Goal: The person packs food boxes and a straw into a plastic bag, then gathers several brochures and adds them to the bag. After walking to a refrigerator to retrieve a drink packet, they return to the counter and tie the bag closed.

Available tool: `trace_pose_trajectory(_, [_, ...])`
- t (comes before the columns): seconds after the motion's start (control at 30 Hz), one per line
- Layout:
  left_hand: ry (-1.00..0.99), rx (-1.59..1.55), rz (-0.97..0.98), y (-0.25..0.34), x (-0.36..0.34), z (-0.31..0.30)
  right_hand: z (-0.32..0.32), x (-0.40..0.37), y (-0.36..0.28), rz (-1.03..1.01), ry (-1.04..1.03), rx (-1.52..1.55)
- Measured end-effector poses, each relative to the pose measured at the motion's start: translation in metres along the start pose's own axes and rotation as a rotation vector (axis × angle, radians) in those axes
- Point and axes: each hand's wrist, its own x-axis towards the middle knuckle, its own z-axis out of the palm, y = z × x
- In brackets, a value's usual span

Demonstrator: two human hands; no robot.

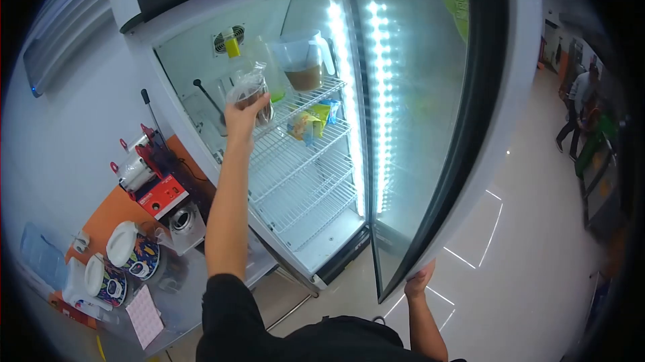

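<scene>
An upright glass-door fridge [306, 254] stands open before me, its inside lit by white strips. My left hand [243, 118] reaches in at the top shelf, fingers wrapped around a clear container [250, 93] with dark brown contents and plastic wrap over its top. Low on the fridge door [430, 127], my right hand [419, 280] grips the outer edge. Beside the container are a bottle with a yellow label [232, 47] and a clear measuring jug [304, 70] partly filled with brown liquid. One shelf down lie yellow and blue packets [312, 123].
On the left, a metal table [178, 301] holds a red sealing machine [158, 191], several white-lidded patterned tubs [131, 248] and a pink sheet [144, 316]. Two people [579, 103] are farther off at right, near green equipment [598, 144].
</scene>
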Motion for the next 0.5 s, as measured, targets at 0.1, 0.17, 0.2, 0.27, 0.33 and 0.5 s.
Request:
trace_pose_trajectory(0.1, [0.037,0.324,-0.023,-0.029,0.026,0.011,-0.025,0.03,-0.011,-0.009,-0.031,0.007])
trace_pose_trajectory(0.17, [0.037,0.369,0.074,-0.082,0.054,0.001,-0.034,0.044,-0.021,-0.035,-0.017,0.0])
trace_pose_trajectory(0.2, [0.029,0.453,0.126,-0.079,0.053,0.002,-0.04,0.049,-0.021,-0.03,-0.005,0.007])
trace_pose_trajectory(0.27, [0.026,0.621,0.233,-0.078,0.054,0.003,-0.048,0.058,-0.022,-0.021,-0.042,0.005])
trace_pose_trajectory(0.33, [-0.017,0.124,-0.199,-0.094,0.061,-0.009,-0.051,0.06,-0.027,0.014,-0.021,0.024])
trace_pose_trajectory(0.5, [0.09,0.742,-0.292,-0.091,0.061,-0.017,-0.057,0.067,-0.036,-0.005,-0.098,-0.031])
